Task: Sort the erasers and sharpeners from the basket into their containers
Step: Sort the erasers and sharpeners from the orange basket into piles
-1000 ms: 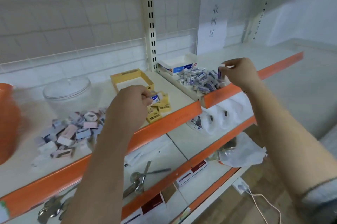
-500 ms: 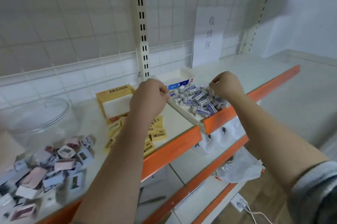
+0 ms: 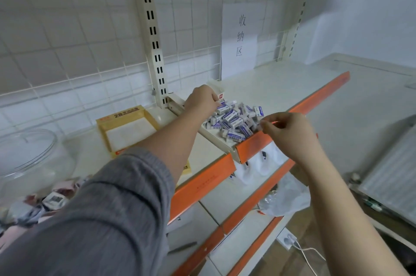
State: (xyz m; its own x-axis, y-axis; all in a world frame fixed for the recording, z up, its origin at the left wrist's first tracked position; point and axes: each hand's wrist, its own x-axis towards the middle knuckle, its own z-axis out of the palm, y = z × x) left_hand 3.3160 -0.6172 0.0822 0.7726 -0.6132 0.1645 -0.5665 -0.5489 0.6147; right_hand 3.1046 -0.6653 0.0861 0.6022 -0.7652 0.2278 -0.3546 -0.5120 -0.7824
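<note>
The left hand [image 3: 201,101] reaches over the far end of the eraser pile [image 3: 234,121], its fingers curled down onto a small white eraser [image 3: 221,109] with a blue printed sleeve; the fingertips seem to pinch it, though the knuckles hide the contact. The right hand [image 3: 287,133] hovers at the near right edge of the same pile, thumb and forefinger closed on something small and pale (too little of it shows to name it). The erasers are small rectangular blocks in white-and-blue paper sleeves carrying print and barcodes too fine to read, heaped loosely on the white shelf [image 3: 281,86] behind its orange front lip. Behind the left hand stands a white carton [image 3: 217,91] with a red mark on its corner, mostly hidden.

To the left lies a shallow yellow cardboard tray [image 3: 126,127], open-topped, its back wall printed "2B" followed by characters too blurred to read; its white floor is bare. Farther left sits a clear round plastic tub [image 3: 29,158], and beside it a jumble of pink, white and grey sharpeners [image 3: 45,202] on the shelf. On the wire grid backing hangs a white paper sign [image 3: 239,36] handwritten with three characters, 收纳区. A grey knitted sleeve [image 3: 101,219] covers the left upper forearm.
</note>
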